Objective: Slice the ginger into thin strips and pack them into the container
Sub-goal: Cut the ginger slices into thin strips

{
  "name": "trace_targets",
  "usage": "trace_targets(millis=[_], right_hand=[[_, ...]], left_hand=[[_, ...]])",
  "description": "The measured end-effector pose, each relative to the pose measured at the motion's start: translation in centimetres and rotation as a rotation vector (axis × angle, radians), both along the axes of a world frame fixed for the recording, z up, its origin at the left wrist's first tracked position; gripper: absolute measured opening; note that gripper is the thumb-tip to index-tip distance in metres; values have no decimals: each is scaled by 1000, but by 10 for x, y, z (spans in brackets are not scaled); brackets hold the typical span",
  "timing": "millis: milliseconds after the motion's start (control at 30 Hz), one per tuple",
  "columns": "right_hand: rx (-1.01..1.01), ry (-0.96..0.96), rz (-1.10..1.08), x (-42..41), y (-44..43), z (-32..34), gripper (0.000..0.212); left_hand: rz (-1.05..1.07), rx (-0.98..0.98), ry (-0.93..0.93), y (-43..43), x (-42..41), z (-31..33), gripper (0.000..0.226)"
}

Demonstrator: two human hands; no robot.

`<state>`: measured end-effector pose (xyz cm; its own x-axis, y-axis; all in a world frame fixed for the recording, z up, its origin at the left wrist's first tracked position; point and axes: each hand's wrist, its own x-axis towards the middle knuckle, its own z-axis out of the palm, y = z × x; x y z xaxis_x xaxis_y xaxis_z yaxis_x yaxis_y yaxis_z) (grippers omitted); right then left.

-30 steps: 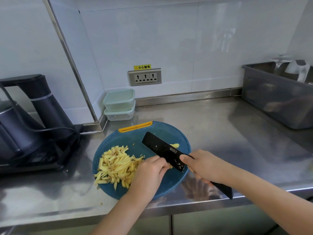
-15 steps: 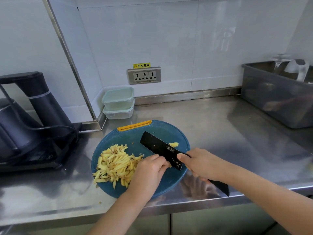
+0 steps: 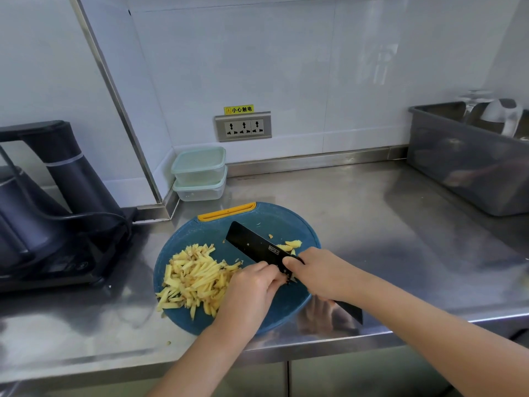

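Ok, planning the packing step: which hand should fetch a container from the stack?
Left, probably. The right hand grips the knife, while the left hand holds no tool and is on the side of the stacked containers.

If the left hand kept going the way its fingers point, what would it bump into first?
Probably the blade of the black knife. The left hand points up and right at it, with its knuckles close beside the blade. Whether they touch is unclear.

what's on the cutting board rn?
A pile of ginger strips, the black knife and a few bigger pieces beyond its blade. Anything under the left hand at the blade is covered.
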<state>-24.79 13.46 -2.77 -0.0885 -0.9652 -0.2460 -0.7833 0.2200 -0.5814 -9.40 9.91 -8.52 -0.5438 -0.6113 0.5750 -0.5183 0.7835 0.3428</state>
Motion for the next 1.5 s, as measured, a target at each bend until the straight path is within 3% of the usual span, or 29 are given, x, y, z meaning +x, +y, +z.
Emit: trace_targets(millis=[200,333,467,667,800,867,1033,1200,1400,1500], right_hand=[[0,98,59,-3,9,0,42],[89,-15,-5,-26,35,9,45],[-23,-261,-112,-42,38,23,42],[-155,-274,-124,-61,29,44,46],[-136,-287,-109,-58,27,37,46],[-133,-297,-97,-55,28,34,46],[-150,-279,-101,-59,35,33,47],[-176,-248,-122,-62,34,36,49],[-172,-211,-84,-52,31,36,47],[-178,-191,-71,-49,32,36,47]], left_hand=[[26,-4,-12,1,1,0,14],[33,-19,-31,4,1,4,15],[36,-15,-77,7,0,10,17],[87,-12,-122,5,4,24,11],[74,53,-320,5,-16,32,41],[5,85,-418,5,-26,32,45],[-50,13,-442,-1,-11,33,30],[53,70,-515,-13,24,48,22],[89,139,-406,-3,-7,45,42],[210,221,-331,-9,-32,35,39]])
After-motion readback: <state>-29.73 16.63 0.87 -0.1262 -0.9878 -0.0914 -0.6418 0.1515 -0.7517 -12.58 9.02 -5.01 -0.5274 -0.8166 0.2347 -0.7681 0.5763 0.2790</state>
